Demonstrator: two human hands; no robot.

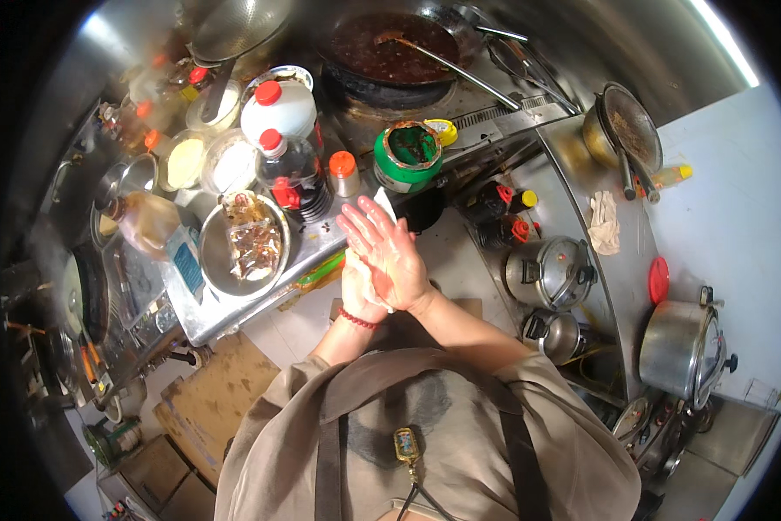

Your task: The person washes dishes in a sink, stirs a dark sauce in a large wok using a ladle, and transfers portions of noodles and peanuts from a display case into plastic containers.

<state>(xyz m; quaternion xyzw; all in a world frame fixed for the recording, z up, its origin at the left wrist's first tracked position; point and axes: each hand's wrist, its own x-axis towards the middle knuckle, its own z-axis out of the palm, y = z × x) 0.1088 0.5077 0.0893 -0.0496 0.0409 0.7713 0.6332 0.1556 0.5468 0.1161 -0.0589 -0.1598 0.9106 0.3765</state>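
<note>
In front of my chest, above the gap by the counter, my two hands are pressed together. My right hand (pixel 393 264) is stretched out, its palm turned up and wet-looking, with its fingers a little apart. A crumpled white tissue or cloth (pixel 366 277) lies between the hands, and its tip shows past the right fingers. My left hand (pixel 358 296), with a red bead bracelet (pixel 359 319) at its wrist, is wrapped around the tissue, its fingers mostly hidden behind the right hand. Just beyond stands an open green plastic jar (pixel 408 159) with residue inside.
A wok (pixel 452 65) of dark red sauce holds a long-handled ladle (pixel 458 68). Left on the steel counter (pixel 198 316) are a metal bowl (pixel 211 270) with a plastic packet (pixel 255 244), a dark sauce bottle (pixel 296 169) and a white jug (pixel 279 117). Pressure cookers (pixel 546 270) stand right.
</note>
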